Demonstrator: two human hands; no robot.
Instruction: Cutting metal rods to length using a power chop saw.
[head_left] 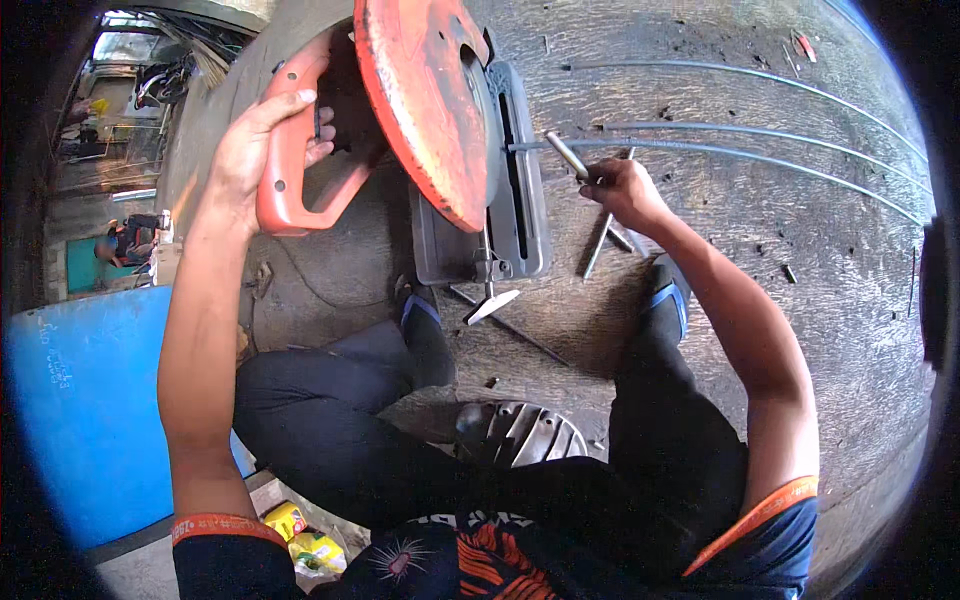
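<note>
My left hand (pixel 250 145) is wrapped round the orange-red handle (pixel 287 180) of a cut-off saw. The saw's round blade guard (pixel 415 110), scuffed and orange, stands over its dark grey base (pixel 535 235). To the right of the base, my right hand (pixel 630 195) grips a short metal rod (pixel 566 153) whose far end points toward the saw. Beneath that hand, short cut rods (pixel 598 247) lie on the floor. A long thin rod (pixel 700 147) runs from the right toward the saw base, passing close to my right hand. The clamp's white crank handle (pixel 492 307) sticks out at the base's near end.
Other long rods (pixel 740 70) stretch across the wooden floor (pixel 720 290) at right. A ribbed metal piece (pixel 520 435) sits between my legs. At left stand a blue panel (pixel 85 400) and yellow packets (pixel 305 540). Another person (pixel 130 245) sits far off at left.
</note>
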